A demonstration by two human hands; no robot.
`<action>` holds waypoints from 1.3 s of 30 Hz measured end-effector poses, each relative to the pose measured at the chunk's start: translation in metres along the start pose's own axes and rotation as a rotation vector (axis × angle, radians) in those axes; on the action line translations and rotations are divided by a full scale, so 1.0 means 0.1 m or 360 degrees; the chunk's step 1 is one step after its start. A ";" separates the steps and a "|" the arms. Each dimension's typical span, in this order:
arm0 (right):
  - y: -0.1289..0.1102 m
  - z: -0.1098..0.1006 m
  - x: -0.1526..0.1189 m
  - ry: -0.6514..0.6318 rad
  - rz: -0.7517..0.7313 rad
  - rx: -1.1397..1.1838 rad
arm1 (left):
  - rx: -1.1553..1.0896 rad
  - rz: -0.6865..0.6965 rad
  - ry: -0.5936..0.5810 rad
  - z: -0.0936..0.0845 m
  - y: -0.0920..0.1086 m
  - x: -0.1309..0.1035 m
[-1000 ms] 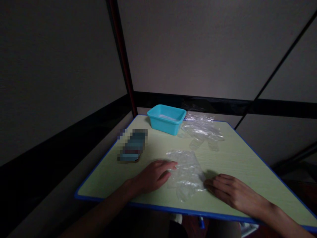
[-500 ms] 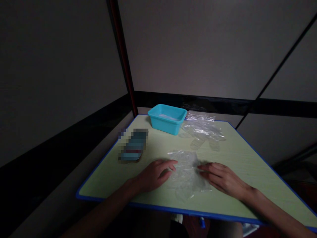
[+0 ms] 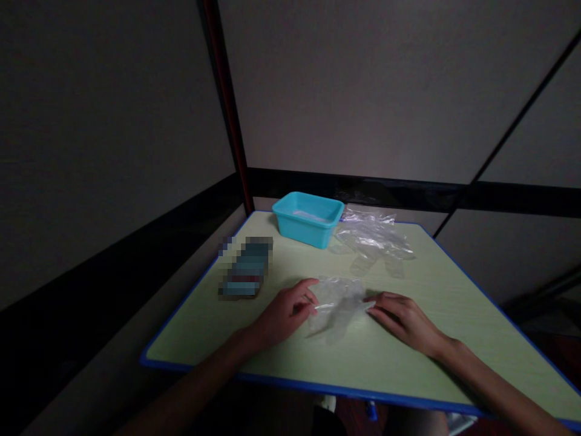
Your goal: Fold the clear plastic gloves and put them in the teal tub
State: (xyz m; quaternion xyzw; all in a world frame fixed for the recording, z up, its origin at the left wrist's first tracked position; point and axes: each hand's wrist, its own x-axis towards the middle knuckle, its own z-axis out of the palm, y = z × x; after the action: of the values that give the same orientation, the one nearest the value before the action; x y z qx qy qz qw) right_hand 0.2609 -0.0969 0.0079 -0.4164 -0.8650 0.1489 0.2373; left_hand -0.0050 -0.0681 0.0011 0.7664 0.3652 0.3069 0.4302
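Observation:
A thin clear plastic glove [image 3: 338, 306], of the disposable sort, lies partly folded over on the table in front of me; its finger outlines are hard to make out. My left hand [image 3: 295, 309] pinches its left edge between thumb and fingers. At the opposite edge, my right hand [image 3: 402, 318] is closed on the plastic with thumb and fingertips. The near part of the glove is lifted and creased between the two hands.
Behind it stands a turquoise plastic basin [image 3: 304, 229] with something pale inside. A loose pile of clear plastic gloves [image 3: 374, 236] lies at the back right. On the left is a pixelated phone-like object [image 3: 247, 269]. The pale green table [image 3: 272, 357] has blue edging; walls stand left and behind.
Both hands have closed on the side edges of the glove. Its near end has come up and folded away from me, so the plastic covers less of the table.

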 end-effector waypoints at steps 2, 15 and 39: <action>-0.03 0.03 0.03 0.0112 0.0192 0.0169 | -0.0121 -0.0098 -0.0003 -0.01 -0.02 0.04; 0.05 0.18 0.27 0.0362 0.0638 0.0229 | -0.0470 -0.0788 0.0147 -0.05 0.09 0.31; -0.02 0.25 0.22 -0.0063 0.0091 -0.0679 | -0.0382 -0.0769 0.0253 -0.03 0.09 0.34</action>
State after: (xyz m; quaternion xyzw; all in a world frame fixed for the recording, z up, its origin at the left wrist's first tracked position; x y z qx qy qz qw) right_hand 0.2344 -0.0825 -0.0061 -0.4785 -0.8692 -0.0227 0.1224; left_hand 0.0140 -0.0426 0.0159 0.5741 0.5310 0.2957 0.5487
